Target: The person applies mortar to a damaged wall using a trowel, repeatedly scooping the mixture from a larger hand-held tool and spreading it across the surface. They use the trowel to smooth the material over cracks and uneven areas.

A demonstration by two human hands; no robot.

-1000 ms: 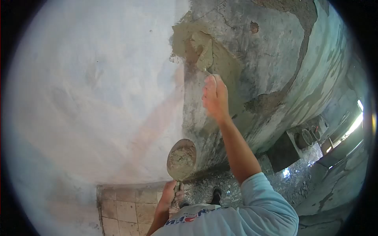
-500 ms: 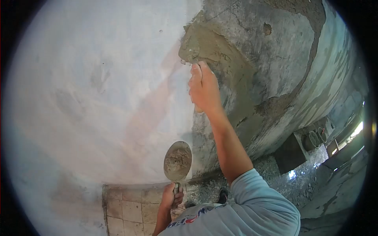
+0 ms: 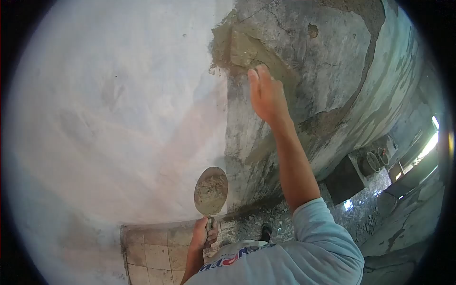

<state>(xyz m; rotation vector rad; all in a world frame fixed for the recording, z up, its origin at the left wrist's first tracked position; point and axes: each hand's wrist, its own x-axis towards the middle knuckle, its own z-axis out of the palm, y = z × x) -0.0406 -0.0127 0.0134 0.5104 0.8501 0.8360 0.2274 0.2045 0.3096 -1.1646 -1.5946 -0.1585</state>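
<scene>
My right hand is closed on a trowel, its mortar-smeared blade against the wall. Around the blade, a patch of wet grey-brown mortar borders the white-painted wall on the left and bare grey plaster on the right. Most of the trowel's handle is hidden inside my fingers. Low in front of my body, my left hand grips the short handle of an oval pan. Some mortar lies spread over the pan's face.
A tiled surface meets the wall at the bottom left. Rubble covers the floor by my shoe. A dark box-like block and a round container stand at the right. A small hole pits the plaster.
My right hand has moved to the right along the wall with the trowel, off the mortar patch's left edge. The left hand still holds the pan nearly in place.
</scene>
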